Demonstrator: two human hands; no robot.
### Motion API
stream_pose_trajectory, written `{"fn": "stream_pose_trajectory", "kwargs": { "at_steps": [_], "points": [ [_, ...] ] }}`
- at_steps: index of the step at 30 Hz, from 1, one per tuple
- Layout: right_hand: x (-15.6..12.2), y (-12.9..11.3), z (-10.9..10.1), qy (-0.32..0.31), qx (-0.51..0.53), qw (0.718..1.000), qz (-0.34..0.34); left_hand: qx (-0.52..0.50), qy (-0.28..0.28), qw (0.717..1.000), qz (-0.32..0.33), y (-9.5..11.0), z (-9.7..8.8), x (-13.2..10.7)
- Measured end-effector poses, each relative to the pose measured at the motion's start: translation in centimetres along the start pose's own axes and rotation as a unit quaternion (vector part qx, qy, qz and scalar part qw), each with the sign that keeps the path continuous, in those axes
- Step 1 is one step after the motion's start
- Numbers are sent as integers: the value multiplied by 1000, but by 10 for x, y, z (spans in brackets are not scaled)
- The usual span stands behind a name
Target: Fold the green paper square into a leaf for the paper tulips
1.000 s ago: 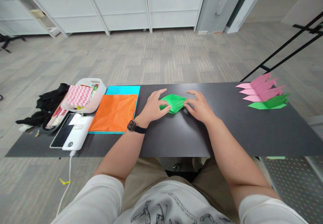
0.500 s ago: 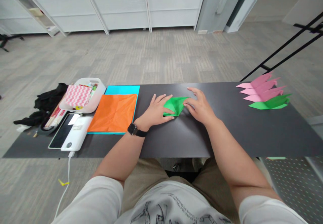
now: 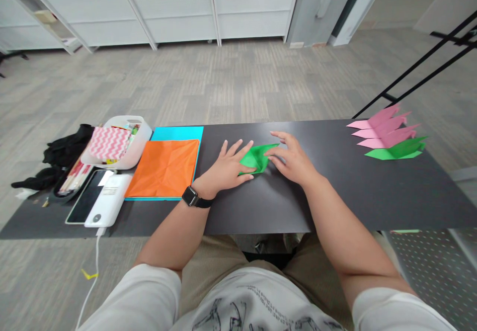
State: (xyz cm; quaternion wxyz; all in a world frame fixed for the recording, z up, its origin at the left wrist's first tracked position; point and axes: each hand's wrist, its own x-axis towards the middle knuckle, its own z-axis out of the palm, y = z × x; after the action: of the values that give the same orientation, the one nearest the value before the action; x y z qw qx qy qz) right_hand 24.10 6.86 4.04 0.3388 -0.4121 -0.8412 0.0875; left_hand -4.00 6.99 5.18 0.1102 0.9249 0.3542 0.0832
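Lying partly under left hand (image 3: 223,166): green paper (image 3: 258,155)

The table (image 3: 335,192) is smooth, matt black. On it the green paper (image 3: 255,157) looks thin, matt and sharply creased. Left of the green paper lies orange paper (image 3: 164,169) — matt, faintly wrinkled — then a white plastic tub (image 3: 139,144), a glossy white plastic power bank (image 3: 108,202), a shiny glass-fronted phone (image 3: 84,204) and soft, rumpled black cloth (image 3: 63,144).

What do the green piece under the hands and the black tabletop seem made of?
Green piece: thin matte paper, going by its sharp creases and flat folded layers. Tabletop: smooth, dark, dull sheen, probably laminate or painted board; the look leaves that open.
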Motion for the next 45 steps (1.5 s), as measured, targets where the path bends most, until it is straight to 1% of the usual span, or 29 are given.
{"fn": "stream_pose_trajectory", "kwargs": {
  "at_steps": [4,7,9,13,17,23,27,31,39,42,45],
  "points": [
    [-1,7,-3,-21,-14,1000,-12,5,27,1000,2,2,0,0],
    [-3,12,-3,-32,-20,999,-9,4,48,999,6,2,0,2],
    [-4,14,-2,-39,-23,999,-2,3,51,999,1,1,1,3],
    [-5,18,1,-53,-27,998,18,-1,39,999,-20,2,2,4],
    [-7,22,5,-58,-35,997,42,-13,48,998,-41,3,4,4],
    [-9,33,14,-53,-44,995,75,-12,63,993,-99,-2,10,5],
    [-10,40,19,-45,-46,993,98,-14,62,993,-98,-6,16,7],
    [-11,43,22,-39,-46,992,107,-19,60,993,-97,-6,18,7],
    [-12,44,14,-31,-38,995,87,-21,85,987,-137,1,19,10],
    [-11,43,11,-7,-36,995,87,-17,100,983,-153,2,18,10],
    [-10,39,5,30,-48,994,98,-11,112,980,-164,2,17,10]
  ]
}}
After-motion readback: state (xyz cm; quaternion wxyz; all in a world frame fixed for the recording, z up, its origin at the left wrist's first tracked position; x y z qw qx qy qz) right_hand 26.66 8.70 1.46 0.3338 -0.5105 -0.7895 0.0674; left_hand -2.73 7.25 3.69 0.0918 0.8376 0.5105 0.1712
